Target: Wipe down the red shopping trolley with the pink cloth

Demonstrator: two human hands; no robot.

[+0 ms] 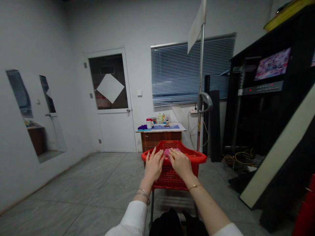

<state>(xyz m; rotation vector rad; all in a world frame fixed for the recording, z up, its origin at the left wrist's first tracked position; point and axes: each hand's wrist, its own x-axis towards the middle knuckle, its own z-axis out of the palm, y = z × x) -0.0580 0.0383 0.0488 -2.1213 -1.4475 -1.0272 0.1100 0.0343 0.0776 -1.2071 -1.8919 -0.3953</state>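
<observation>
A red plastic basket [169,177] with slotted walls stands in front of me on thin metal legs. My left hand [154,163] rests on its near rim, palm down, with the fingers stretched out and spread. Beside it, my right hand [179,161] presses a bunched pink cloth [168,152] against the same rim. Most of that cloth is hidden under the fingers. Both hands are close together near the middle of the rim.
Beyond the basket is a small desk [157,139] bearing a white jar with a red lid [149,123] and a purple cloth [142,127]. A metal pole [201,65] rises behind the basket. At right are a black rack [261,111], loose cables [242,159] and a leaning panel [278,147].
</observation>
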